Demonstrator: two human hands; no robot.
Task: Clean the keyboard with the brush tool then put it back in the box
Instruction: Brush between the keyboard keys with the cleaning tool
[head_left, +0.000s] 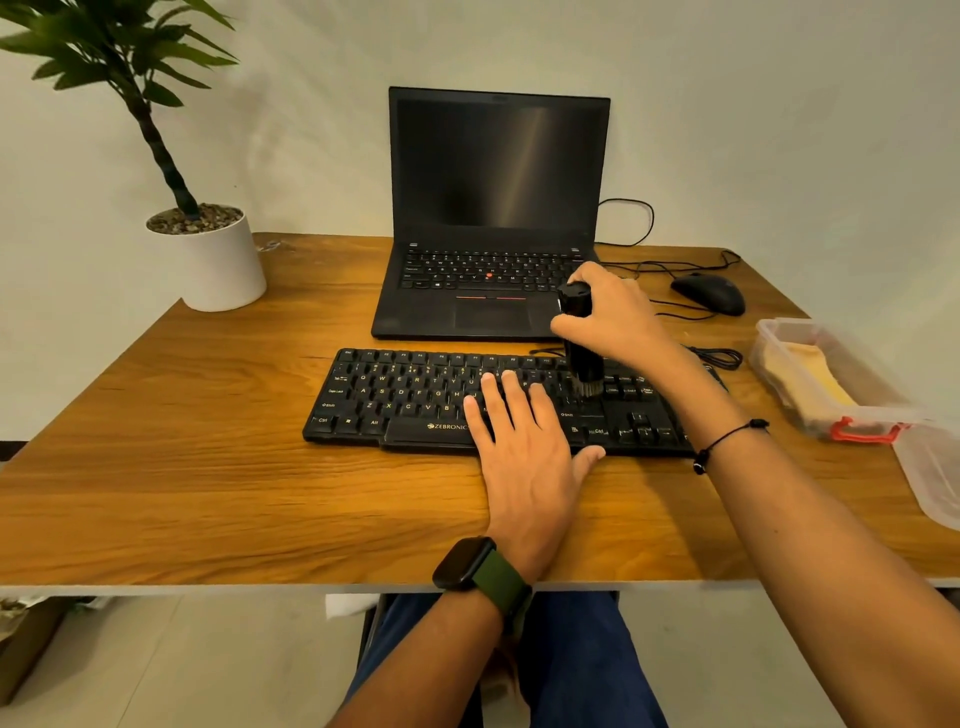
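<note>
A black keyboard (410, 400) lies across the middle of the wooden table (208, 467). My right hand (613, 312) grips a black cylindrical brush tool (582, 353) held upright, its pale bristles touching the keys on the keyboard's right part. My left hand (524, 447) rests flat with straight fingers on the keys and the front edge of the keyboard, just left of the brush. A clear plastic box (779, 338) with a red latch stands at the table's right edge, holding a yellow cloth.
An open black laptop (493, 218) stands behind the keyboard. A black mouse (709, 293) with loose cables lies to its right. A potted plant (223, 265) occupies the back left corner. A clear lid (930, 473) lies near the box.
</note>
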